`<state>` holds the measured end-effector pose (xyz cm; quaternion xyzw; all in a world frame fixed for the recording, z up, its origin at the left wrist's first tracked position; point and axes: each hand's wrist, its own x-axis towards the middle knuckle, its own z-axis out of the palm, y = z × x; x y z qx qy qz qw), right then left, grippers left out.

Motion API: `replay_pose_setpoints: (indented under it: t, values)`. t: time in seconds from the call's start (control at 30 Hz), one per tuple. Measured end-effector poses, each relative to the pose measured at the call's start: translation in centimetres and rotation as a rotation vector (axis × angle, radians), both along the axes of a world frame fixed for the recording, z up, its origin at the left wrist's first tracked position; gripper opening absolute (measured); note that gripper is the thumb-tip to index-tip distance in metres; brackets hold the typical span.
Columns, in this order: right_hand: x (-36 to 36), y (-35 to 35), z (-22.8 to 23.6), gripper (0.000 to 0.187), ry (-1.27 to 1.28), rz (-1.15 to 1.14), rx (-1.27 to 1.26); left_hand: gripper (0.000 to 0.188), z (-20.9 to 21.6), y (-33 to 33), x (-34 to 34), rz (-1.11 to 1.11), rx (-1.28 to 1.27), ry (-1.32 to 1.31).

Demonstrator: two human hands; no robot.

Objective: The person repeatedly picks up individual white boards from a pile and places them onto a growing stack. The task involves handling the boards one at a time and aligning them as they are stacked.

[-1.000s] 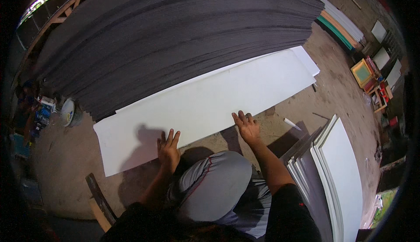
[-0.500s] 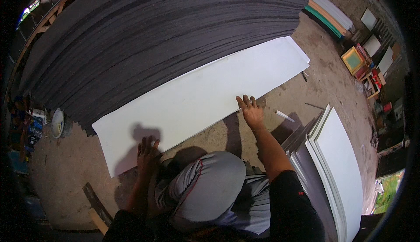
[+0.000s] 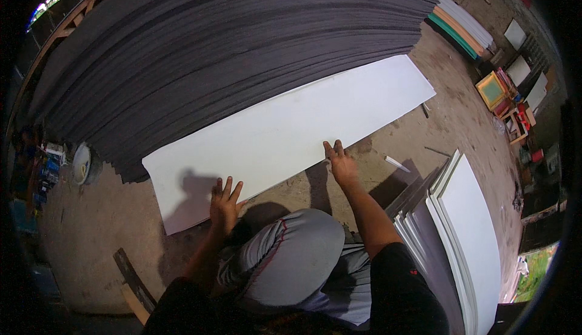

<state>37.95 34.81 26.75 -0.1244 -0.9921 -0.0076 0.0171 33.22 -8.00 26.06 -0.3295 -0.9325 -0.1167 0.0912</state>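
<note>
A long white sheet (image 3: pixel 291 120) lies flat in front of me, slanting up to the right, with at least one more sheet's edge showing beneath it along the far side. My left hand (image 3: pixel 225 208) rests at its near edge toward the left end, fingers spread on the surface. Farther right, my right hand (image 3: pixel 343 164) touches the same near edge, with two fingers stretched over the white surface and the others partly hidden. Neither hand grasps anything that I can see.
Behind the sheet rises a tall stack of dark grey sheets (image 3: pixel 230 50). White sheets (image 3: pixel 470 214) lean at my right. A white strip (image 3: pixel 397 163) and dark wooden pieces (image 3: pixel 134 279) lie on the floor. A bowl (image 3: pixel 82 163) stands at left, coloured sheets (image 3: pixel 454 32) far right.
The top white sheet has shifted a little to the right, and its right end now lines up better with what lies below. My left hand has moved right; my right hand slightly left.
</note>
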Motion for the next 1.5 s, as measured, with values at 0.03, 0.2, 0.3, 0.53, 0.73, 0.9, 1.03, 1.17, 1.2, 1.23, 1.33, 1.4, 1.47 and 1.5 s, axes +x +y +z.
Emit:
replay_pose_setpoints:
  t: [0.03,0.2,0.3,0.53,0.73,0.9,1.03,1.17,1.2,1.23,1.33,1.4,1.47,1.5]
  values:
    - [-0.1,0.3,-0.2,0.079,0.028,-0.002,0.005,0.074,-0.3,0.4,0.0,0.007,0.007,0.012]
    - [-1.3,1.7,-1.3,0.079,0.080,-0.003,-0.007,0.072,-0.2,1.6,0.1,0.036,-0.027,0.002]
    - [-1.1,3.7,-3.3,0.076,0.150,0.069,0.013,0.072,-1.5,1.8,-0.3,0.042,0.018,0.009]
    - [-0.5,2.7,-1.1,0.073,0.163,0.048,-0.016,0.073,-2.3,2.0,0.2,0.084,-0.097,0.089]
    - [-0.3,3.2,-0.6,0.069,0.127,-0.009,-0.084,0.076,-1.6,2.6,0.3,0.059,-0.122,0.029]
    - [-0.6,-0.6,4.1,0.069,-0.025,-0.110,-0.225,0.075,-1.3,1.8,0.1,0.079,-0.102,-0.056]
    - [-0.8,2.0,-1.0,0.071,0.158,0.047,-0.211,0.074,-1.4,1.0,-0.2,0.048,-0.052,0.011]
    - [-0.9,3.3,-3.1,0.063,0.102,0.033,-0.080,0.080,-0.5,1.9,-0.4,0.048,0.079,-0.022]
    - [-1.3,2.4,-2.5,0.069,-0.038,-0.012,-0.119,0.083,-0.6,1.3,-0.3,0.045,0.024,-0.013]
    - [-1.8,2.0,-2.5,0.077,-0.042,-0.036,-0.100,0.085,-0.8,1.3,-0.3,0.032,-0.021,0.003]
    - [-2.6,0.9,-1.8,0.081,-0.103,-0.065,-0.035,0.093,-3.6,0.4,-1.0,0.016,-0.069,0.059]
    - [-2.7,0.4,-0.8,0.076,-0.096,-0.094,-0.118,0.092,-4.4,0.1,-1.4,0.013,-0.082,0.059]
    - [-2.8,-0.7,1.2,0.074,-0.116,-0.088,-0.201,0.092,-4.3,-0.3,-1.6,0.045,-0.106,0.015]
    - [-2.9,-1.5,2.6,0.074,-0.142,-0.096,-0.252,0.093,-4.2,-0.5,-1.5,0.058,-0.125,-0.008]
